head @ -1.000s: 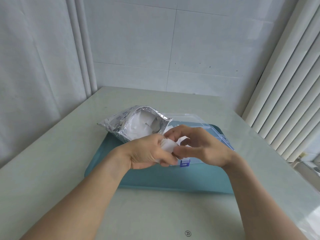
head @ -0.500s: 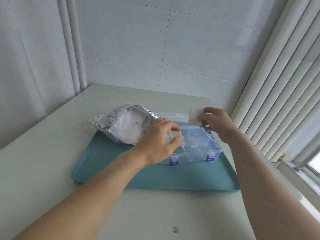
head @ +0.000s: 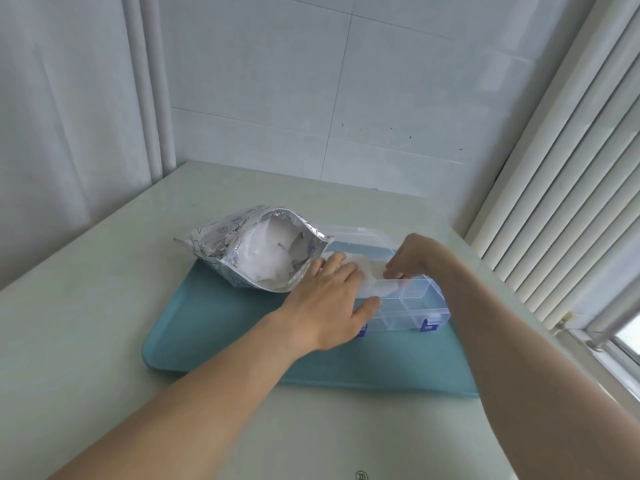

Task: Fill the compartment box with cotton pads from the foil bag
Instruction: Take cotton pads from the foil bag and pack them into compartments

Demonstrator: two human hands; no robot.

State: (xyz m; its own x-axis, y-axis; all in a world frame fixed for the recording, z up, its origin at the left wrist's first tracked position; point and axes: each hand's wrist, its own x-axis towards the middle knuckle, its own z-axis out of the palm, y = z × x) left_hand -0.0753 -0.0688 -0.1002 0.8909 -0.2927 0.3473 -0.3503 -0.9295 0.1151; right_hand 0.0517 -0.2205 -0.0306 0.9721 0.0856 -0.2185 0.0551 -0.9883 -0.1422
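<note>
- Head view: my left hand (head: 327, 299) lies over the near left part of the compartment box (head: 414, 304), fingers mostly straight and spread only a little, thumb stretched right along a divider wall. White cotton pads (head: 375, 287) sit in the compartment just under and beside those fingers; I cannot tell whether the fingertips press them or only rest on the box.
- My right hand (head: 417, 256) comes in from the right, over the far side of the box, fingers curled downward, with the tips at a white pad (head: 372, 268) in a far compartment. The pinch itself is blurred, so I cannot tell if I really hold the pad.
- The box is clear plastic with blue latches (head: 428, 325) on its near wall. Its clear lid (head: 360, 235) lies open on the far side. The near right compartments look bare.
- The foil bag (head: 249, 247) lies on its side just left of the box, its mouth gaping toward me, with white pads showing inside.
- Bag and box both rest on a teal tray (head: 221, 327), which sits on the pale bench (head: 104, 358).
</note>
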